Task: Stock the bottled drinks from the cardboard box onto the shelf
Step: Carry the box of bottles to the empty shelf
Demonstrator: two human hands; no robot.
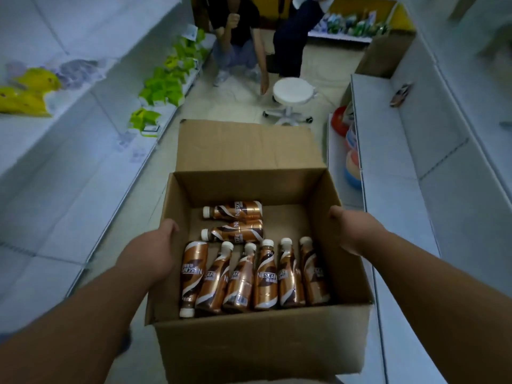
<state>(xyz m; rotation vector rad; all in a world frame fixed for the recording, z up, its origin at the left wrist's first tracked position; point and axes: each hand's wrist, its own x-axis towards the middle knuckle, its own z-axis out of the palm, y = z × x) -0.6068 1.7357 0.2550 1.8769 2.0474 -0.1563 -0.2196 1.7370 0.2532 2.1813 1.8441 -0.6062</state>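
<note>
both hands, left hand (155,246) and right hand (350,230), clasp the cardboard box (257,336) sides, fingers hidden, bottled drinks (255,275) between.

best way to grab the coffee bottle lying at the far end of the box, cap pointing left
Probably take the far bottle around its wide labelled body, coming straight down from above. It lies on its side on the bare floor of the cardboard box, with open space to its right, while a second lying bottle sits close on the near side. Both hands are on the box's sides, the left hand being nearer its cap.
</note>
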